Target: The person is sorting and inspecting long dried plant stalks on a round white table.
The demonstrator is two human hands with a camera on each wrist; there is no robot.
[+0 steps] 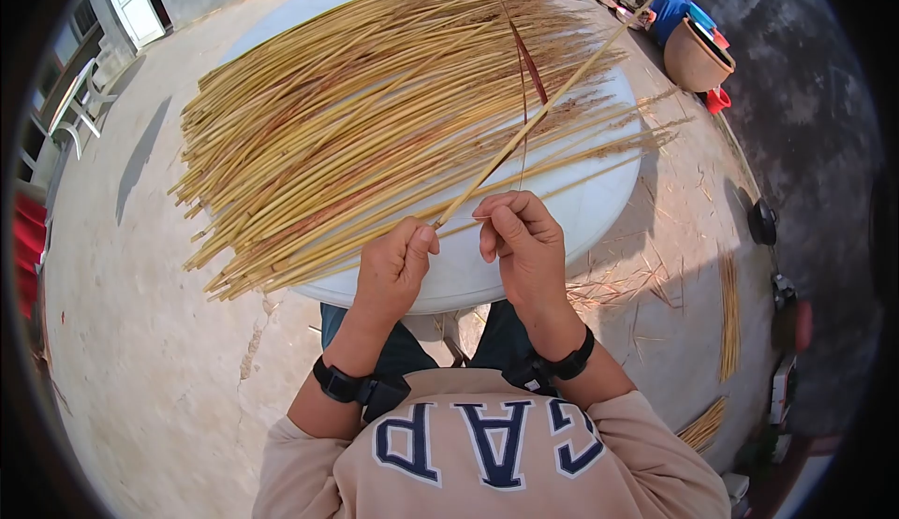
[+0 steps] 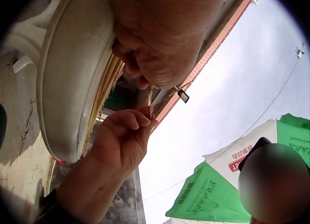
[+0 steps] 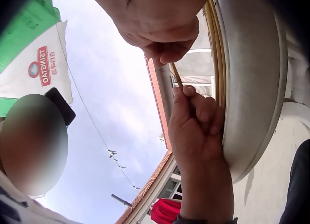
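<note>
My left hand [image 1: 398, 262] grips a long straw-coloured reed stalk [image 1: 524, 131] by its thick end, thumb on top. From there the stalk slants up to the right, over the table. Beside that end, my right hand [image 1: 524, 248] pinches a thin dry leaf strip [image 1: 483, 218] between thumb and fingers. A reddish-brown dry leaf [image 1: 530, 68] hangs across the stalk farther up, with a thin strand trailing down toward the right hand. In the right wrist view the left hand [image 3: 198, 127] holds the stalk's end [image 3: 177, 77] upright below the right hand [image 3: 160, 20].
Many cut reed stalks [image 1: 375, 116] cover the white round table [image 1: 599, 191], feathery tips to the right. Leaf scraps [image 1: 627, 280] and small stalk bundles [image 1: 729, 318] lie on the ground at right. A clay pot [image 1: 695, 58] stands at back right, a white chair [image 1: 77, 107] at left.
</note>
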